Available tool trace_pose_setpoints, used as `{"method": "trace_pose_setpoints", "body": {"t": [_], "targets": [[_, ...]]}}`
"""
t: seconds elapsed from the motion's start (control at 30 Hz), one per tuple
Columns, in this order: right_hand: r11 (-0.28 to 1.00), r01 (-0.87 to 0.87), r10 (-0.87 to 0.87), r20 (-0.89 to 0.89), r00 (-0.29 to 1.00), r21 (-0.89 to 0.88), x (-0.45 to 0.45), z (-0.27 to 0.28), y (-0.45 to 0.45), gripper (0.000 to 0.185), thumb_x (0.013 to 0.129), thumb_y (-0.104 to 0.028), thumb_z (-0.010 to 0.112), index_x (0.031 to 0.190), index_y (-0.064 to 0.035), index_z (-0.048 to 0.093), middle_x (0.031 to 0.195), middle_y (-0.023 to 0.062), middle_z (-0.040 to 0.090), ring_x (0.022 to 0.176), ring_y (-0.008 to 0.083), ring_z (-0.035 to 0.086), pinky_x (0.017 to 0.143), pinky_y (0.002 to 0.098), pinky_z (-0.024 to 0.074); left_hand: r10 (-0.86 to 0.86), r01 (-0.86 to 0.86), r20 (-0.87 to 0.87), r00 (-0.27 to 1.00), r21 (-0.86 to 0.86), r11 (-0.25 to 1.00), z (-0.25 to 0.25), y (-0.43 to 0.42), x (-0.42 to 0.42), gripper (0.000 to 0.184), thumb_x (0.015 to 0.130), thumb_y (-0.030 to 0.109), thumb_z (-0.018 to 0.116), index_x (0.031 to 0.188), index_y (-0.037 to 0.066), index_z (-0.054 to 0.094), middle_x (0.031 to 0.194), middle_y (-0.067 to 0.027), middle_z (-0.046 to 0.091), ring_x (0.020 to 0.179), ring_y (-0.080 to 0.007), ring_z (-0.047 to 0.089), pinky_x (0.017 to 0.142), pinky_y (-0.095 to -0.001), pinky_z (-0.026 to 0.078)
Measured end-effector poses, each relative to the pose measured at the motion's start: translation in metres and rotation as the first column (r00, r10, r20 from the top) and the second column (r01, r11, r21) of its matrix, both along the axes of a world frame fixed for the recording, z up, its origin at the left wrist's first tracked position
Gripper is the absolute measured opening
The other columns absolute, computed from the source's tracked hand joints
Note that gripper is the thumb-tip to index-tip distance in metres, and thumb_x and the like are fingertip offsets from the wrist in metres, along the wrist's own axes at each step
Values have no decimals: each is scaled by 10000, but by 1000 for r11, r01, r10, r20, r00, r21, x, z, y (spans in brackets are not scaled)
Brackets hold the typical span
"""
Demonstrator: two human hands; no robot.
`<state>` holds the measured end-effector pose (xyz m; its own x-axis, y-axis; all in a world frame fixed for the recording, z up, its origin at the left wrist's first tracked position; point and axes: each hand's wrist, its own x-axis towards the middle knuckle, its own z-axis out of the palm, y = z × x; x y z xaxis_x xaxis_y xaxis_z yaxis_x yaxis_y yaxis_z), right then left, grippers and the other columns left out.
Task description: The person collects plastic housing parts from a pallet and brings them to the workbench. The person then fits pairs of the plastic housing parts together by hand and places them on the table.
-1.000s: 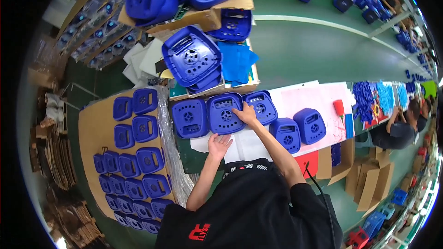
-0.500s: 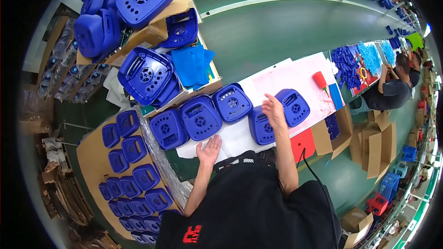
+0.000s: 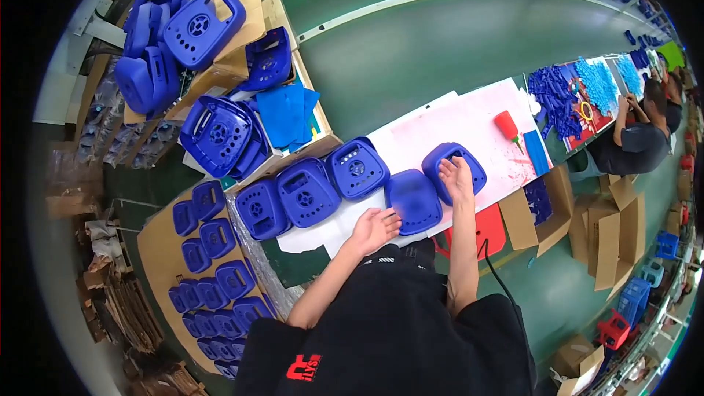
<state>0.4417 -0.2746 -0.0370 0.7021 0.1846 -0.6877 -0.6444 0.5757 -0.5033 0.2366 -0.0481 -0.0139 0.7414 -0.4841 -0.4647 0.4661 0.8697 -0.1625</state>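
Observation:
Several blue plastic housings stand in a row on the white-covered table. My left hand (image 3: 375, 230) is open, palm up, its fingertips beside the lower left edge of a blue housing (image 3: 413, 203). Over the lower part of the rightmost housing (image 3: 438, 164) is my right hand (image 3: 457, 178), fingers apart and holding nothing; whether it touches the housing I cannot tell. Left of these stand three more housings: one (image 3: 357, 168) near the middle, one (image 3: 308, 192) beside it, and one (image 3: 260, 209) at the left end.
A red-capped bottle (image 3: 506, 126) and a blue strip (image 3: 536, 152) lie on the pink-stained sheet (image 3: 469, 125). More housings fill a cardboard-covered surface (image 3: 158, 242) at left and boxes (image 3: 231, 66) at upper left. A person (image 3: 638, 139) sits at the right. Open cartons (image 3: 605, 238) stand on the floor.
My right hand has gone from the row's middle housing to the rightmost one. My left hand has moved right, to the housing beside it. The camera view has shifted.

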Motion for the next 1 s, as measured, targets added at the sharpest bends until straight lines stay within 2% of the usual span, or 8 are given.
{"method": "trace_pose_setpoints", "body": {"t": [0.33,0.47,0.57,0.7,0.8,0.9,0.97,1.0], "targets": [[984,33,-4,-162,987,173,31,-14,-3,147,840,-166,565,907,-50,505,894,90,617,787,215,610,662,329,502,63,-45,-142,988,127,991,-32,-67,85,320,853,217,503,1085,-2,528,1177,-171,606,961,-281,630,870,-415,512],[982,-33,55,-114,992,188,13,-1,-36,119,839,-185,569,875,-79,528,879,73,619,830,218,605,698,344,497,288,-219,-248,925,272,937,-16,-84,84,220,823,202,530,908,-1,535,1027,-137,626,889,-238,599,819,-387,507],[989,-146,145,-126,981,1,-27,41,-70,138,848,-231,569,914,-111,558,859,50,617,853,202,585,724,353,468,127,-76,-397,909,143,987,10,-91,70,188,824,194,525,852,8,511,857,-97,571,775,-228,557,756,-369,485],[932,-140,94,-149,984,-335,-98,92,-119,218,861,-255,567,1008,-106,628,900,1,637,839,143,562,687,304,432,-161,191,-186,969,155,969,87,-105,24,208,867,251,502,966,74,551,889,-67,612,838,-199,597,787,-368,483],[817,-166,176,-36,984,-552,-117,151,-128,227,876,-233,568,1046,-114,661,881,-32,631,848,85,547,665,239,404,-447,506,-237,863,370,780,138,-101,24,267,893,299,513,1059,99,577,888,-28,602,840,-176,591,787,-343,478],[821,-5,93,125,988,-570,-124,143,-140,305,845,-123,621,1125,-4,613,1037,49,519,968,132,519,789,271,418,-507,476,-154,848,642,601,161,-104,33,302,889,281,561,1147,126,584,860,14,569,788,-162,558,789,-323,457],[816,100,-1,171,985,-570,-116,147,-134,307,838,-89,620,1125,17,609,1097,69,498,1029,150,513,854,288,422,-564,157,44,824,940,303,141,-103,32,312,854,231,628,1144,116,617,957,-23,524,812,-167,511,765,-292,434],[838,38,77,186,980,-545,-113,143,-136,310,832,-73,620,1127,23,606,1147,79,477,1062,165,506,896,298,416,-561,157,45,826,939,306,145,-101,35,312,854,231,628,1144,116,617,957,-23,524,812,-167,511,765,-292,434]]}}
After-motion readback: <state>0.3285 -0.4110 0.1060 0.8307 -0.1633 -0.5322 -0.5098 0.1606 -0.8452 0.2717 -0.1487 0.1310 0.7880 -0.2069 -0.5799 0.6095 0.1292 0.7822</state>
